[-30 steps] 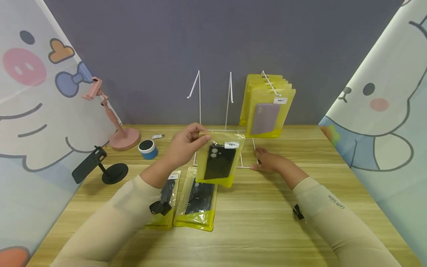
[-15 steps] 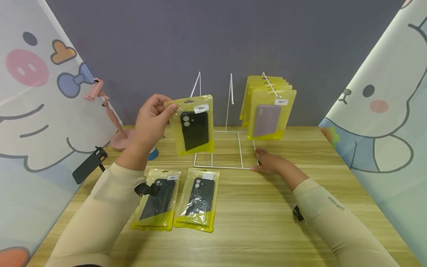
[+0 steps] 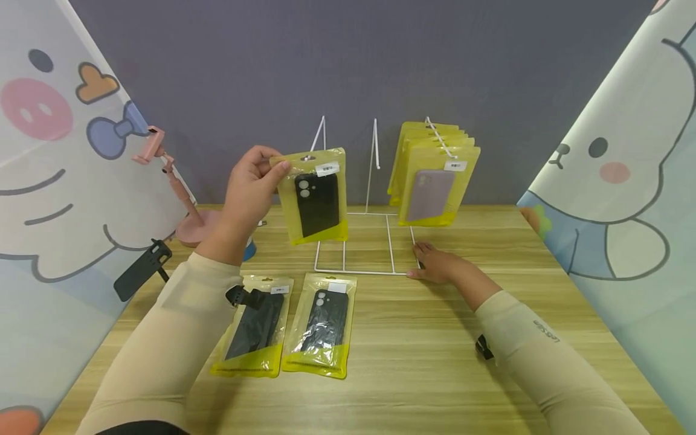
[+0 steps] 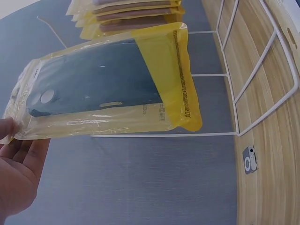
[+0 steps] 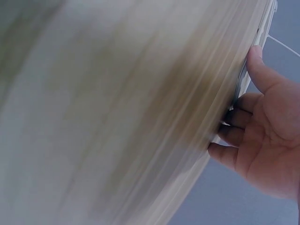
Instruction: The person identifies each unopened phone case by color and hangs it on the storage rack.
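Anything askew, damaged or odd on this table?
Nothing damaged or spilled. The pack pinched in the left hand hangs slightly tilted; the two packs on the table lie side by side; the right hand rests at the wire rack base.

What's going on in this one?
A person's left hand pinches the top corner of a yellow packet with a black phone case, holding it up by the white wire rack. The right hand rests on the rack's base. Two similar packets lie on the table; more hang on the right hook.
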Action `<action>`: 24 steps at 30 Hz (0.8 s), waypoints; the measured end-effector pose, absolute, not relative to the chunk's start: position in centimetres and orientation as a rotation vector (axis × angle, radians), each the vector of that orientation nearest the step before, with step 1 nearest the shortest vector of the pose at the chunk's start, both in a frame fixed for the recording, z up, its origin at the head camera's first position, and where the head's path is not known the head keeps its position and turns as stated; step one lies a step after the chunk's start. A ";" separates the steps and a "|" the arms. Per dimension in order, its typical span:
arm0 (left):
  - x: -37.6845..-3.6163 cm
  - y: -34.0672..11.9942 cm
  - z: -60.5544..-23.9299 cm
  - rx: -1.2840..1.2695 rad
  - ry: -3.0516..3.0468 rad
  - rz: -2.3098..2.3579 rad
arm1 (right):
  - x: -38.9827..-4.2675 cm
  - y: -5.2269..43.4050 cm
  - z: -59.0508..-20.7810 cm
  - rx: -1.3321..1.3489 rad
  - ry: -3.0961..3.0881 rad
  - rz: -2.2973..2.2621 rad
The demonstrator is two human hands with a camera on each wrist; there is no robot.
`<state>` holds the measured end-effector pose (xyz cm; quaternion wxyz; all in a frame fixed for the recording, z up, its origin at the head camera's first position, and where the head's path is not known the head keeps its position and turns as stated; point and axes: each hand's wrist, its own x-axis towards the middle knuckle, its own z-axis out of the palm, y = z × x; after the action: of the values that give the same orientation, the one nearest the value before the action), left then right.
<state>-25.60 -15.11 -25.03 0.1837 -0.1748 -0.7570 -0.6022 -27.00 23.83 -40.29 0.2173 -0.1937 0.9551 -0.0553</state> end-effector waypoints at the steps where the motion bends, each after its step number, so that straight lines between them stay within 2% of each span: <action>1: -25.8 -15.0 -25.0 -0.492 -2.138 -1.701 | -27.0 23.9 -40.2 -0.536 2.643 -0.153; 10: -27.8 -14.6 -25.0 -0.396 -2.211 -1.654 | -27.0 24.0 -39.9 -0.534 2.633 -0.144; 24: -33.3 -13.8 -24.4 -0.268 -2.229 -1.656 | -26.7 23.8 -39.9 -0.532 2.640 -0.145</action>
<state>-33.33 -13.82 -24.36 0.1751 -0.0945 -0.7866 -0.5846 -26.68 23.77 -39.94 0.2204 -0.1923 0.9548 -0.0526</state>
